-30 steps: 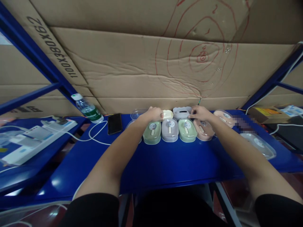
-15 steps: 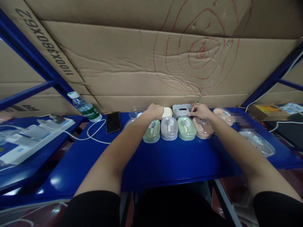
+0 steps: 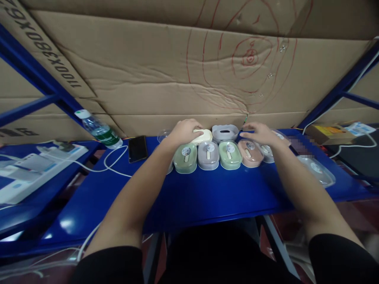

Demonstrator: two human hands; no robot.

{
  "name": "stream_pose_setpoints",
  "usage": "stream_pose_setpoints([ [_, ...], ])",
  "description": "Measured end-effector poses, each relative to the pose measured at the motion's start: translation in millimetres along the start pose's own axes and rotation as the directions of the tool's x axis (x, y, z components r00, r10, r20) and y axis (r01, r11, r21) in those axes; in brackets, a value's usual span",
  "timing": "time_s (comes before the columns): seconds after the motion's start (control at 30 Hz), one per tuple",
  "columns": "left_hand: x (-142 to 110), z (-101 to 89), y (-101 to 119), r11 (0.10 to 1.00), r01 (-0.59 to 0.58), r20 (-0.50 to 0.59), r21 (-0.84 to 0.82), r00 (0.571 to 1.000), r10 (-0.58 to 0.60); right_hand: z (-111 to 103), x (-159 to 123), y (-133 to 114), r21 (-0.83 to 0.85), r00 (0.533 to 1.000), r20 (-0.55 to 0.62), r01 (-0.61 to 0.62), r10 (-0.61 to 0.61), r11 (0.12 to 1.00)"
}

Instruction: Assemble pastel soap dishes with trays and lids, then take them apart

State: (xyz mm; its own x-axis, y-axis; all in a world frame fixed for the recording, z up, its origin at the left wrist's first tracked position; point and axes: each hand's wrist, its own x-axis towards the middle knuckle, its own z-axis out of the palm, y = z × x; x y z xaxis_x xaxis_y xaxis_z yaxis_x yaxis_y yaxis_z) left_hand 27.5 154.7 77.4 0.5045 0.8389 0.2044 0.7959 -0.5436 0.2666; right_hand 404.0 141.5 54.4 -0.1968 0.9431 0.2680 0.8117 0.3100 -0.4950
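A row of small oval lidded boxes stands on the blue shelf [image 3: 207, 197]: green [image 3: 185, 157], grey-lilac [image 3: 208, 155], green [image 3: 230, 154] and pink [image 3: 250, 152]. Behind the row my left hand [image 3: 184, 131] lies curled over a cream box [image 3: 203, 136]. My right hand [image 3: 259, 134] rests with fingers stretched over a pale box behind the pink one, touching it. An open grey box [image 3: 225, 133] sits between the two hands.
A cardboard wall [image 3: 189, 79] closes the back. A water bottle [image 3: 99, 131], a black phone [image 3: 137, 148] and a white cable [image 3: 115, 165] lie at the left. A clear lid [image 3: 316, 175] rests at the right. Power strips [image 3: 32, 169] occupy the left shelf.
My left hand has shifted onto the cream box, covering more of it. My right hand has opened flat and moved right over the pale box. The view has tilted slightly.
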Motion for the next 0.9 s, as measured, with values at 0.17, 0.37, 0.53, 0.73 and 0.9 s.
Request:
stream_pose_setpoints([
  [0.17,-51.0,9.3,21.8,0.981,-0.131,-0.279,-0.144,0.956,0.087,-40.0,-48.6,-11.8,-0.065,0.998,-0.055,0.006,-0.009,0.998],
  [0.37,-119.7,33.0,36.3,0.929,-0.337,-0.421,-0.154,0.873,0.247,-68.2,-125.2,1.1,-0.486,0.984,-0.137,-0.17,0.117,0.857],
  [0.53,-135.6,49.2,30.3,0.92,-0.365,-0.525,-0.146,0.817,0.241,-64.5,-187.0,28.1,-0.665,0.892,-0.318,-0.451,0.321,0.595],
  [0.73,-132.0,58.5,35.4,0.917,-0.367,-0.474,-0.156,0.842,0.257,-68.8,-225.2,63.8,-0.618,0.8,-0.188,-0.547,0.57,0.564],
  [0.9,-137.1,62.0,45.6,0.909,-0.382,-0.417,-0.169,0.863,0.285,-53.8,-238.0,68.5,-0.543,0.949,-0.036,-0.28,0.312,0.791],
])
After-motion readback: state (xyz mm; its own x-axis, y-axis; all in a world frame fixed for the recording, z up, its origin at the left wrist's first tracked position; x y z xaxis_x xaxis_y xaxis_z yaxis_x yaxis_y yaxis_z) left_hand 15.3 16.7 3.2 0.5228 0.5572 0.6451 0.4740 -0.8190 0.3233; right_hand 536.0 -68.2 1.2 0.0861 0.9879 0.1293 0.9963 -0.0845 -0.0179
